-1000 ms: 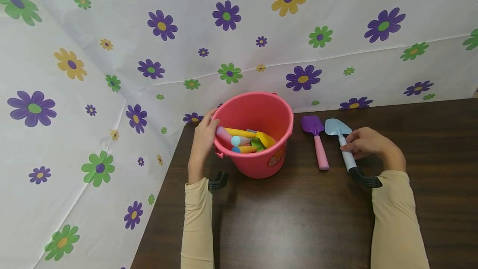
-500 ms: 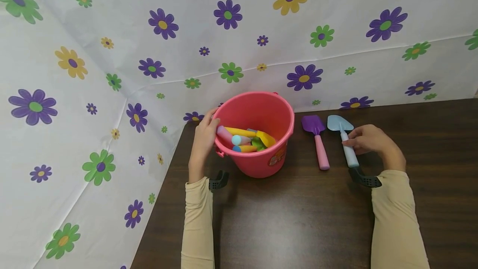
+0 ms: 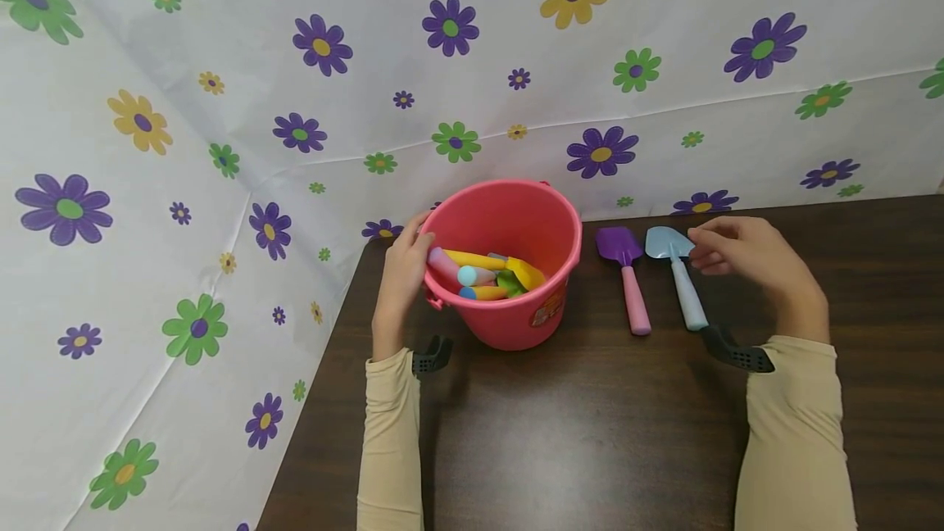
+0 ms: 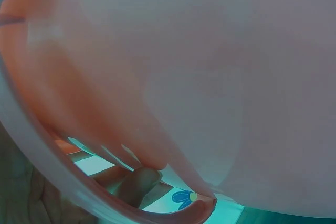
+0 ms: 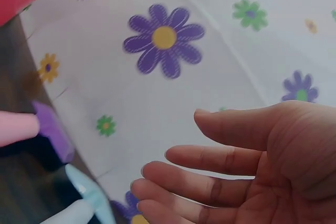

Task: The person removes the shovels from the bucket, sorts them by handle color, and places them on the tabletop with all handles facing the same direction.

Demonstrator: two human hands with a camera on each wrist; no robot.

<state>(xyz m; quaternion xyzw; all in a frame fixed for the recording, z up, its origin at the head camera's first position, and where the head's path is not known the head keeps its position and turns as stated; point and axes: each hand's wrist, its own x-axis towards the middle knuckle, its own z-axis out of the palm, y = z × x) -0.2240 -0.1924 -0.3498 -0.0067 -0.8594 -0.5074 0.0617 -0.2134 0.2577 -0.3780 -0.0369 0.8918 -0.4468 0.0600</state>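
My left hand grips the left rim of a pink bucket, which stands tilted toward me. In the left wrist view, fingers show around the bucket's rim. Several colourful toy tools lie inside, among them a yellow one and a green piece. My right hand, with fingers extended and holding nothing, hovers just right of a toy shovel with a light blue blade and pale handle. Beside that lies another toy shovel, purple-bladed with a pink handle.
All of this is on a dark wooden table. A white flower-print sheet hangs behind the bucket and along the left side. Black wrist mounts stick out from both sleeves.
My right hand lets go of the light blue shovel's handle and lifts away up and to the right. The shovel, shifted slightly earlier, now lies on the table. My left hand stays on the bucket.
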